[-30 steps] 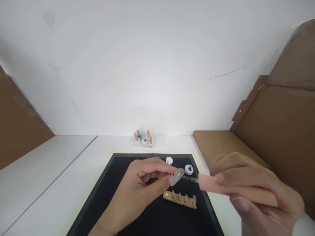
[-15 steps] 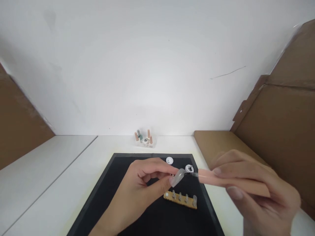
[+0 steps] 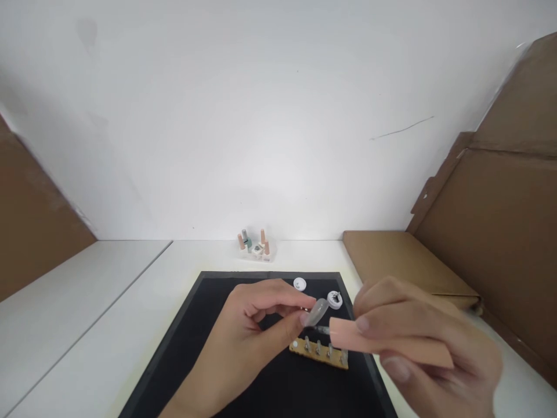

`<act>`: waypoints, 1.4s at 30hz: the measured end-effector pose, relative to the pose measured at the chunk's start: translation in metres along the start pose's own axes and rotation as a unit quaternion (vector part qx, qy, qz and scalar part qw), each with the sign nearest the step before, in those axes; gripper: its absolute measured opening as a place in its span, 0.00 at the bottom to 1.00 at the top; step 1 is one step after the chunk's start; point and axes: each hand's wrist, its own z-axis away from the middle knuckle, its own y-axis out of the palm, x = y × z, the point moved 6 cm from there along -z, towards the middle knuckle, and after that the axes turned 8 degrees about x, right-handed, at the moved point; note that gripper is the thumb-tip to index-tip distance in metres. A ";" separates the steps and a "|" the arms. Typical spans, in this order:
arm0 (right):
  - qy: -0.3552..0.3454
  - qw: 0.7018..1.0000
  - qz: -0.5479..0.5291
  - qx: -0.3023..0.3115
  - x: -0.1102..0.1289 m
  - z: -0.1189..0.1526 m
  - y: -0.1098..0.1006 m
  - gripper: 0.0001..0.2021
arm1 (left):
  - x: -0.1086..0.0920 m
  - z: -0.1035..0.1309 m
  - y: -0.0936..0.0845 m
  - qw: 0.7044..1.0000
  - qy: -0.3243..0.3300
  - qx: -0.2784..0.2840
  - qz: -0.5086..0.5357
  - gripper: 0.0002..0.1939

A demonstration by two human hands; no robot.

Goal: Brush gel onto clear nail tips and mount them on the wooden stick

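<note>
Between thumb and forefinger, my left hand (image 3: pixel 261 331) pinches a translucent nail tip (image 3: pixel 318 312) above the black mat (image 3: pixel 183 360). My right hand (image 3: pixel 429 342) grips a long peach brush cap (image 3: pixel 387 342); its thin brush points left, its bristles at the lower edge of the nail tip. Whether the bristles touch it I cannot tell. Below lies a tan strip holder (image 3: pixel 319 354) with several clear nail tips standing on it, its right end partly behind the cap. Behind the hands sits an open white jar (image 3: pixel 335 299) with dark bits inside.
A round white lid (image 3: pixel 300 284) lies near the mat's back edge. At the wall stands a clear tray (image 3: pixel 265 258) with several small bottles. Cardboard (image 3: pixel 400 261) occupies the right side, with a tall brown panel (image 3: pixel 500 232) beyond it.
My right hand has moved left and slightly down with the brush, whose bristles shifted from the nail tip's upper right to its lower edge. The nail tip is tilted slightly differently; my left hand stays nearly still.
</note>
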 end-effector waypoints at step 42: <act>-0.035 0.999 -0.027 -0.002 -0.009 0.010 -0.006 0.07 | 0.005 0.012 -0.010 0.999 0.006 -0.027 0.029 0.13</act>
